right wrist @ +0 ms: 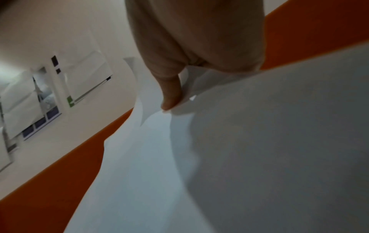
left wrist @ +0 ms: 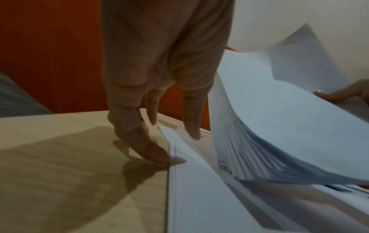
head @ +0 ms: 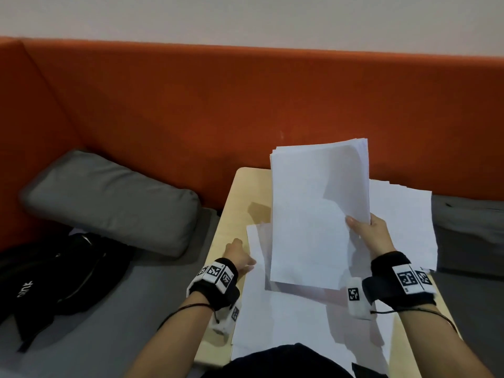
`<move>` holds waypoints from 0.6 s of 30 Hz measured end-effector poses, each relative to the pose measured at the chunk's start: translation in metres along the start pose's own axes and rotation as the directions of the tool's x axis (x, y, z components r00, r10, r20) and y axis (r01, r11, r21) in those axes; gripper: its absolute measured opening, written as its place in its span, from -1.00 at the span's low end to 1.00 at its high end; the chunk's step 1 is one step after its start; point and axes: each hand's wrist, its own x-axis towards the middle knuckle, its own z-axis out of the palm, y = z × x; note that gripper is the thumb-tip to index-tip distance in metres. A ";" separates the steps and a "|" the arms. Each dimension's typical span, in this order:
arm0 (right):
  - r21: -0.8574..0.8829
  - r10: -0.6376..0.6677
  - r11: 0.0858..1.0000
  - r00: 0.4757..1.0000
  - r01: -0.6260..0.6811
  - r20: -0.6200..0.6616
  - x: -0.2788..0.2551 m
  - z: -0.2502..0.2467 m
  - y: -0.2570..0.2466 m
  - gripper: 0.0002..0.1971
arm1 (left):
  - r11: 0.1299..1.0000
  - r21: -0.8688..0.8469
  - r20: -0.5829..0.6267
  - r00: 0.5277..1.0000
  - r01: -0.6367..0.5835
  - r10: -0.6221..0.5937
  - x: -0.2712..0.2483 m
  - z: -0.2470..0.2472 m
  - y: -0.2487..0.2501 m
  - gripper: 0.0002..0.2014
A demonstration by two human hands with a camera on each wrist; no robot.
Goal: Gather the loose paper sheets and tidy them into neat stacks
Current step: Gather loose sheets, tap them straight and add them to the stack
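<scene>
My right hand [head: 365, 231] holds a thick bundle of white sheets [head: 319, 214] raised and tilted above the wooden table [head: 231, 203], its thumb on top near the bundle's right edge. In the right wrist view that thumb [right wrist: 171, 94] presses on the paper bundle [right wrist: 259, 141]. My left hand [head: 240, 253] reaches down at the left edge of the loose sheets [head: 286, 317] lying flat on the table. Its straight fingers [left wrist: 143, 138] touch the tabletop and a sheet's edge [left wrist: 179, 157], holding nothing. The bundle's fanned edges [left wrist: 259, 149] hang just right of them.
More loose sheets [head: 403, 214] lie spread over the table's far right. An orange sofa back [head: 218, 105] runs behind. One grey cushion [head: 109, 203] and a black bag [head: 54, 279] lie on the seat to the left, another grey cushion [head: 469, 236] to the right.
</scene>
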 end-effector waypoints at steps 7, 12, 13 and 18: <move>-0.048 0.079 0.996 0.997 -0.079 -0.017 0.000 -0.004 0.015 -0.82 | 0.969 0.245 0.013 1.000 -0.002 -0.001 -0.008 0.021 0.004 -0.69; -0.040 0.095 0.995 0.995 -0.096 -0.016 0.000 -0.006 0.016 -0.80 | 0.983 0.183 0.030 0.999 -0.023 0.018 0.005 0.024 -0.007 -0.69; -0.034 0.096 0.995 0.995 -0.097 -0.014 0.000 -0.006 0.016 -0.79 | 0.994 0.102 -0.011 0.999 -0.033 0.034 0.008 0.021 -0.009 -0.75; 0.008 0.107 0.994 0.992 -0.108 0.064 -0.002 -0.006 0.008 -0.78 | 0.994 -0.107 -0.238 0.971 -0.034 0.008 0.025 -0.002 -0.014 -0.79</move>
